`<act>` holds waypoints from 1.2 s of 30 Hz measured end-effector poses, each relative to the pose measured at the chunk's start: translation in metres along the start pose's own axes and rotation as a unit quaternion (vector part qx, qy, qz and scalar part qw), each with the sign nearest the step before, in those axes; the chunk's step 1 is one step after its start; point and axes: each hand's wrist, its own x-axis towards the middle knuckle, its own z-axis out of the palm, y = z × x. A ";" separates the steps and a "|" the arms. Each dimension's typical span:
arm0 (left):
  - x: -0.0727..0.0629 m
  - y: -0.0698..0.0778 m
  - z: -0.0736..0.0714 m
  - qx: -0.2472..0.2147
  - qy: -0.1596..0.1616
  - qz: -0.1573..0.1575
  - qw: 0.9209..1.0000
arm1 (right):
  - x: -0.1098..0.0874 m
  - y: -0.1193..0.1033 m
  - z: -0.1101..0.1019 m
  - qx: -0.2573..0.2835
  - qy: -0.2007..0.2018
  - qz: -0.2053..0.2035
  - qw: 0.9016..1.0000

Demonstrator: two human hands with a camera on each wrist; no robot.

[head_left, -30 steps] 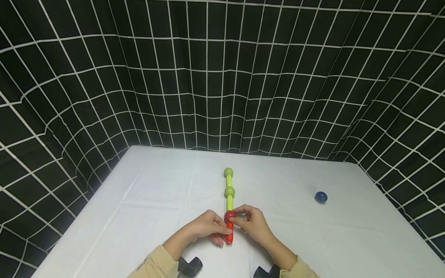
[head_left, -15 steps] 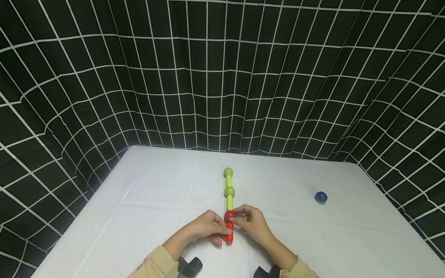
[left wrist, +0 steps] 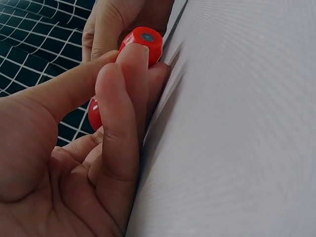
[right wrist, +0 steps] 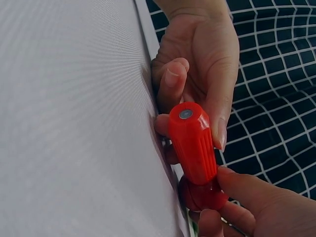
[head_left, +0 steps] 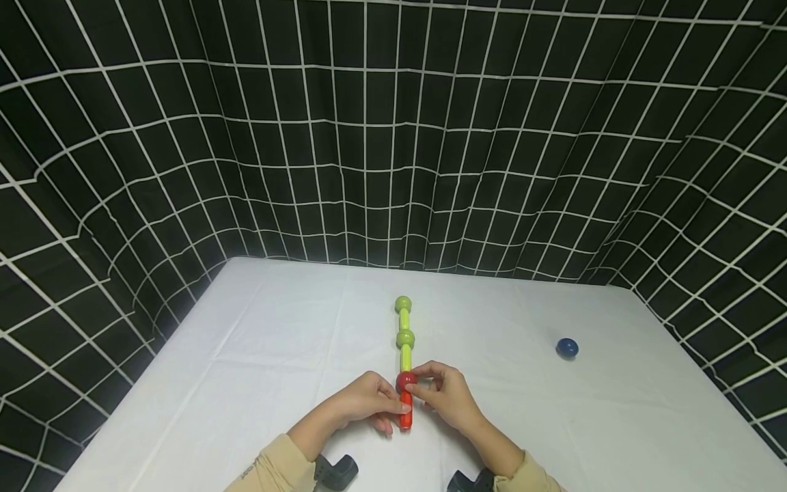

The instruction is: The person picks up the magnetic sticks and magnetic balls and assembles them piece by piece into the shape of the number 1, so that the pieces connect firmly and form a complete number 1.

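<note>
A straight chain of rods and balls lies down the middle of the white table. Its near end is a red rod (right wrist: 192,143) with a round grey metal disc in its end face, joined to a red ball (head_left: 406,382). Beyond come a yellow-green rod (head_left: 406,358), a green ball (head_left: 405,338), a second yellow-green rod (head_left: 404,319) and another green ball (head_left: 402,304). My left hand (head_left: 371,402) pinches the red rod between thumb and fingers. From the right, my right hand (head_left: 447,395) pinches the red ball with thumb and index finger.
A dark blue ball (head_left: 567,348) sits apart on the right side of the white table (head_left: 258,342). Black curtains with a white grid (head_left: 381,137) surround the table's back and sides. Dark wrist devices (head_left: 337,473) are strapped below both hands.
</note>
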 end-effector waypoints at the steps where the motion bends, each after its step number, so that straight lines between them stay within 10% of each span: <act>1: 0.000 0.000 0.000 0.000 -0.001 0.000 1.000 | 0.000 0.000 0.000 -0.001 0.000 0.001 1.000; 23: 0.004 -0.005 -0.001 0.002 0.001 -0.009 1.000 | 0.018 0.024 -0.057 -0.031 0.131 0.056 0.989; 36: 0.004 -0.005 -0.001 -0.002 0.002 -0.011 1.000 | 0.023 0.052 -0.109 -0.069 0.232 0.080 0.967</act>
